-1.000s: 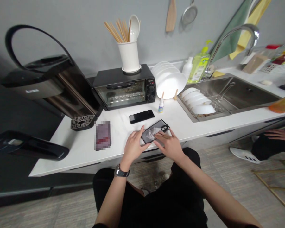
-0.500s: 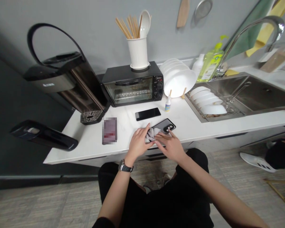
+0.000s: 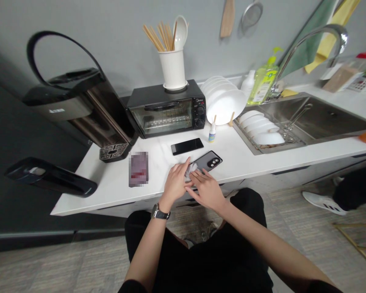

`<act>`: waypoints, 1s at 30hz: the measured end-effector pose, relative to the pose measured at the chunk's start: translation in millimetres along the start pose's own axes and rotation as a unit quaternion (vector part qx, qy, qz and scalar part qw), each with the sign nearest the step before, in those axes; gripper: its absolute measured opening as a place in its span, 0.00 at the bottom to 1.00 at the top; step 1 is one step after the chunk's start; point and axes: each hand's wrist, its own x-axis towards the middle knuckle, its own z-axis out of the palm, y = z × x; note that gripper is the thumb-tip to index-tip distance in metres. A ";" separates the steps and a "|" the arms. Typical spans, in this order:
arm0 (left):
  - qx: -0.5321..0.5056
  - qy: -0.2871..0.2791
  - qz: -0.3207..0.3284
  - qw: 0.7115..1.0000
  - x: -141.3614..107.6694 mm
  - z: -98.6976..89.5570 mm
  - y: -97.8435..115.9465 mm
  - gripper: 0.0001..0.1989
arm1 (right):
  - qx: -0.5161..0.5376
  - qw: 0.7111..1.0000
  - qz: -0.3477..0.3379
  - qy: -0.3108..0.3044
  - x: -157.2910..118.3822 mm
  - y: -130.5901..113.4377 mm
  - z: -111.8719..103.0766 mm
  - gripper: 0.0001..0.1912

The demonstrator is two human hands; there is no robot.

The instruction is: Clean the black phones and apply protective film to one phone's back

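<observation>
A grey phone case (image 3: 206,161) with a black rim and camera cut-outs lies slanted on the counter in front of me. My left hand (image 3: 176,181) grips its near-left end, with the index finger along the upper side and the thumb below. Under my right hand (image 3: 208,189), a crumpled light-grey cloth (image 3: 192,168) is pressed onto the case, partly hidden by the fingers. Just behind lies a black phone (image 3: 187,146), screen up. A small white bottle (image 3: 212,133) stands to its right. Left of my hands is a blurred-out flat purple item (image 3: 138,169).
A toaster oven (image 3: 167,112) bearing a utensil holder (image 3: 173,68) stands at the back, beside a rack of white plates (image 3: 226,106). The sink (image 3: 326,118) holds bowls on the right. A black drink machine (image 3: 88,110) stands left. Another person's shoe (image 3: 323,202) shows lower right.
My right hand has slid left and slightly down along the case with the cloth, nearer my left hand. The whole view has shifted a little to the right.
</observation>
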 end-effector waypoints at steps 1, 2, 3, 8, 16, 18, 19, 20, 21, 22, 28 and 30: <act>0.002 0.002 0.000 1.000 -0.6 0.3 -0.3 0.47 | 0.005 1.000 -0.007 -0.007 -5.3 4.7 -4.9 0.20; 0.002 0.006 0.000 1.000 -0.9 0.8 -0.3 0.48 | 0.003 1.000 -0.008 -0.012 -10.5 13.9 -11.3 0.20; 0.000 0.010 -0.003 1.000 -0.9 1.3 0.1 0.48 | -0.006 1.000 -0.004 -0.016 -15.0 26.3 -18.3 0.19; -0.008 0.023 0.007 1.000 2.4 3.4 3.7 0.46 | -0.103 0.993 0.064 0.003 -16.5 81.2 -37.4 0.22; -0.004 0.011 0.007 1.000 1.7 -0.3 -7.9 0.44 | -0.028 0.999 0.019 0.016 -0.8 8.1 3.3 0.25; 0.001 0.008 0.007 1.000 -0.2 -1.5 -10.7 0.45 | 0.005 1.000 -0.017 -0.008 -9.0 5.4 -1.5 0.23; -0.001 0.009 0.011 1.000 -0.8 -1.7 -10.9 0.46 | 0.009 1.000 -0.022 -0.016 -13.7 11.7 -6.5 0.22; -0.004 0.010 0.016 1.000 -1.0 -1.4 -10.4 0.46 | 0.003 1.000 -0.017 -0.020 -17.8 22.2 -12.5 0.21; -0.006 0.014 0.020 1.000 -0.9 -0.6 -9.0 0.46 | -0.010 1.000 -0.004 -0.019 -21.1 35.6 -18.5 0.20; -0.007 0.017 0.021 1.000 -0.4 0.5 -7.0 0.45 | -0.030 0.999 0.015 -0.013 -22.9 49.9 -23.8 0.20; 0.018 0.033 0.024 0.999 4.4 8.0 5.7 0.42 | -0.093 0.990 0.095 0.049 -4.1 60.9 -15.2 0.25; 0.031 0.025 0.021 0.999 3.7 7.5 5.5 0.41 | -0.052 0.997 0.053 0.035 1.8 32.9 -3.4 0.26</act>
